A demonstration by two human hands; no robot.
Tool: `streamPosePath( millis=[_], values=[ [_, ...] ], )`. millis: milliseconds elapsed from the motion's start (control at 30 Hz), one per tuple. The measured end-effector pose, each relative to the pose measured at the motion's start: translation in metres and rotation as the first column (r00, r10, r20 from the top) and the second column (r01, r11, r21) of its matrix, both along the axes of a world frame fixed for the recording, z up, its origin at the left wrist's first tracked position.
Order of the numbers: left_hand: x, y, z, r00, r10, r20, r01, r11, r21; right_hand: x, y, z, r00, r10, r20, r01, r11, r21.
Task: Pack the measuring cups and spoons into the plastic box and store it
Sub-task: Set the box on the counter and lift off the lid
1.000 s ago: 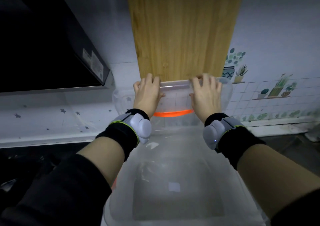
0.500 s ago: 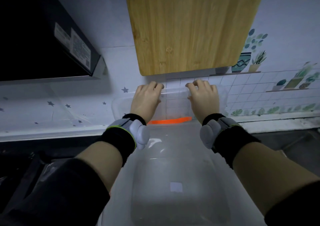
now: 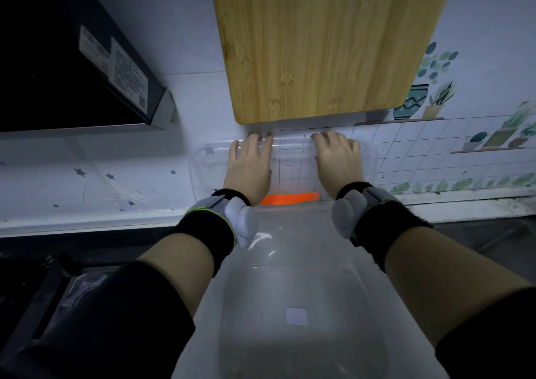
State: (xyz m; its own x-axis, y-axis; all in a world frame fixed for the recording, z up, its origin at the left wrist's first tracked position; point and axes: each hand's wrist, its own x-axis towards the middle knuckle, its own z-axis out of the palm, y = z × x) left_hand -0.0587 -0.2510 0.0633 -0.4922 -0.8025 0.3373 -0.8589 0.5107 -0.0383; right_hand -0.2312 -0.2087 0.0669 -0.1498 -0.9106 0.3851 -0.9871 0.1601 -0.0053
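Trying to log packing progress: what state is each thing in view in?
plastic box: clear, held at its far end near the wall; contents unclear.
left hand: fingers spread flat on the box's far end.
right hand: grip curled over the box's far edge.
bamboo cutting board: flat against the wall, above the hands.
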Motion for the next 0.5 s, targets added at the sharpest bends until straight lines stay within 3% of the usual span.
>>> streamPosePath(
  millis=[300, 500],
  values=[
    [0.001, 0.007, -0.001, 1.0, 0.029, -0.002, -0.029, 0.998, 0.059, 0.007, 0.008, 0.004, 0.996, 0.053, 0.065, -0.062, 0.988, 0.142],
    [0.0, 0.024, 0.01, 0.997, 0.017, -0.079, -0.005, 0.989, 0.146, 0.014, 0.025, 0.012, 0.984, 0.067, 0.165, -0.101, 0.972, 0.211]
  ],
)
